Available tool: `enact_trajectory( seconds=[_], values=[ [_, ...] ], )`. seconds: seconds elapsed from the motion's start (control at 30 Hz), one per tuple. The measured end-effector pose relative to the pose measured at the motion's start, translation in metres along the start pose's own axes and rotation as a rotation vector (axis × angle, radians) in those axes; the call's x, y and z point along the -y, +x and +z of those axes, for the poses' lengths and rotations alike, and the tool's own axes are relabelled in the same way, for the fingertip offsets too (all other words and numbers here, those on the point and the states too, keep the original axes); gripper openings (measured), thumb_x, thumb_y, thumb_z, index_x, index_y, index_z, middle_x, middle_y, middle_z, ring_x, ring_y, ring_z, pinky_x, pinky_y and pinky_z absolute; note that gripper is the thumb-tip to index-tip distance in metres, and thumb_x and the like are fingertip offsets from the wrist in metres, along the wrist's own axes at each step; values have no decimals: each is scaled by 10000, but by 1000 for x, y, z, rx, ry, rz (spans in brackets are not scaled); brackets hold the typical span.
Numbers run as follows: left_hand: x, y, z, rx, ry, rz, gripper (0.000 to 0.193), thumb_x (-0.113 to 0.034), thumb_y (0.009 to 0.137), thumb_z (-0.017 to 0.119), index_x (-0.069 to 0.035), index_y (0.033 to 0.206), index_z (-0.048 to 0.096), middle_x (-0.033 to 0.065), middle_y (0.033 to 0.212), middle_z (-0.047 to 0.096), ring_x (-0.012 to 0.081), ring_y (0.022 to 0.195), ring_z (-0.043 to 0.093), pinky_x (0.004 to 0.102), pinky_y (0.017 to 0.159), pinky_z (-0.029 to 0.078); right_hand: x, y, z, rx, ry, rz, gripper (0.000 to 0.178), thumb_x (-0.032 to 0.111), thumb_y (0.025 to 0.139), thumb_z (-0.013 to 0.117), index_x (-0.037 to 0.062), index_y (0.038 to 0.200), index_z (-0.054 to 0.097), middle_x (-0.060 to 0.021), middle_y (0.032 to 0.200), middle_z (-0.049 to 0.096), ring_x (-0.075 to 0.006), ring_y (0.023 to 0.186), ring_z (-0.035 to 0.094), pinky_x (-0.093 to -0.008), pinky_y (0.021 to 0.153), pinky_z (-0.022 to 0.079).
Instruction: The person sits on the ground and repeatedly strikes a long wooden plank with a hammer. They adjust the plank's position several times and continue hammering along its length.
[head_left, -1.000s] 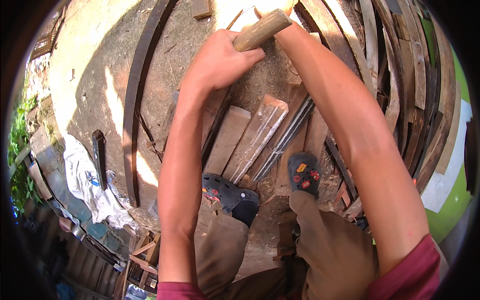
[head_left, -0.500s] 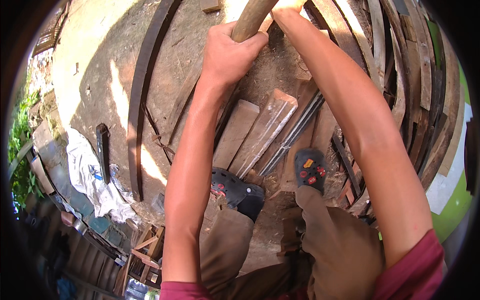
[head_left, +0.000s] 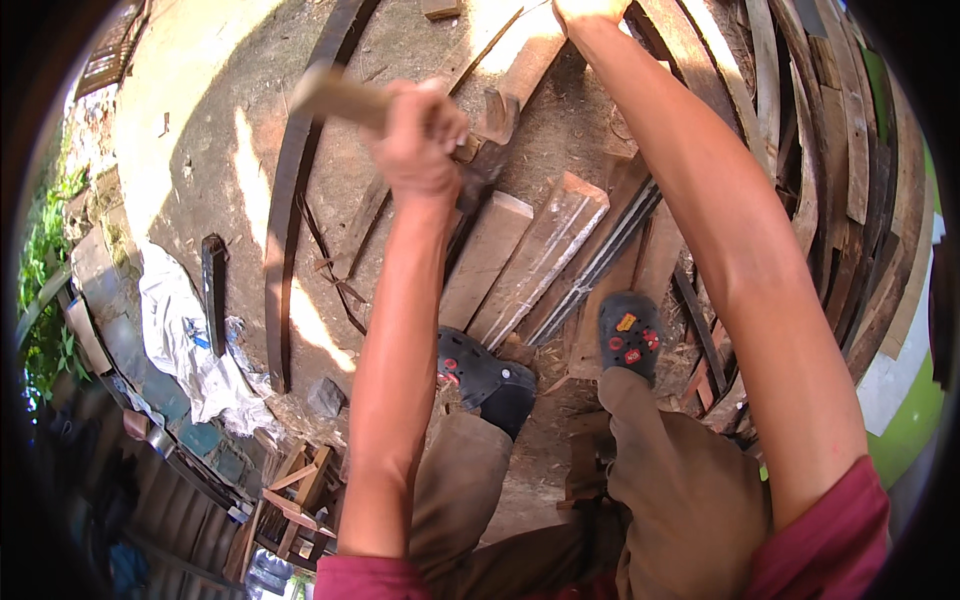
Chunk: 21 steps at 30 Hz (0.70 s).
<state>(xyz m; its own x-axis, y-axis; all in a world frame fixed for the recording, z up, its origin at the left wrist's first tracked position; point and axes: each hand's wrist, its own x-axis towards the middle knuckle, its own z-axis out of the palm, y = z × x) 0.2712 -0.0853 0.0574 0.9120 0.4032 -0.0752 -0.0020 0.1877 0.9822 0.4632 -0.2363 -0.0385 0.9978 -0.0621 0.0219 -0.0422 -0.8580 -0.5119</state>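
- Left hand (head_left: 418, 145) wrapped round a wooden handle (head_left: 345, 98), fist blurred; both sit beyond and left of the white-striped block (head_left: 540, 262), my landmark.
- Handle juts leftward from the fist. Dark blurred shape on the fist's other side; cannot tell what it is.
- Right hand (head_left: 590, 9) well beyond the block, cut by the upper edge and glaringly lit. At the far end of a pale plank (head_left: 533, 65); cannot tell whether the fingers grip it.
- Pale plank lies beyond the block, slanting down toward the left fist.
- Plain block (head_left: 485, 255) just left of the landmark, roughly alongside.
- Black-edged plank (head_left: 590, 275) just right of it, same slant.
- Left shoe (head_left: 487, 372) at the landmark's near end; right shoe (head_left: 630, 335) to the right of that end.
- Dark beam (head_left: 290, 210) well left of the landmark, bowed by the lens.
- White sheet (head_left: 185, 345) farther left, crumpled, dark stub (head_left: 213, 295) over it.
- Piled boards (head_left: 840, 140) well right of the landmark.
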Motion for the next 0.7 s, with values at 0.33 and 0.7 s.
enact_trajectory(
  seconds=[0.33,0.7],
  values=[
    [12,-70,-20,-220,-613,-28,319,-131,943,447,-157,650,323,-14,477,312,100,386,292,278,412,315,2,4,9,-12,1,-24,492,429,964,570,-53,962,665,-243,1052,665,-284,892,673,-417,731,579],
    [-28,4,19,-38,251,-359,231,-140,874,654,-92,699,511,-35,561,428,71,447,372,270,426,298,2,9,1,-17,8,1,487,425,961,578,-54,960,664,-239,1049,663,-278,888,669,-414,729,577]
  ],
)
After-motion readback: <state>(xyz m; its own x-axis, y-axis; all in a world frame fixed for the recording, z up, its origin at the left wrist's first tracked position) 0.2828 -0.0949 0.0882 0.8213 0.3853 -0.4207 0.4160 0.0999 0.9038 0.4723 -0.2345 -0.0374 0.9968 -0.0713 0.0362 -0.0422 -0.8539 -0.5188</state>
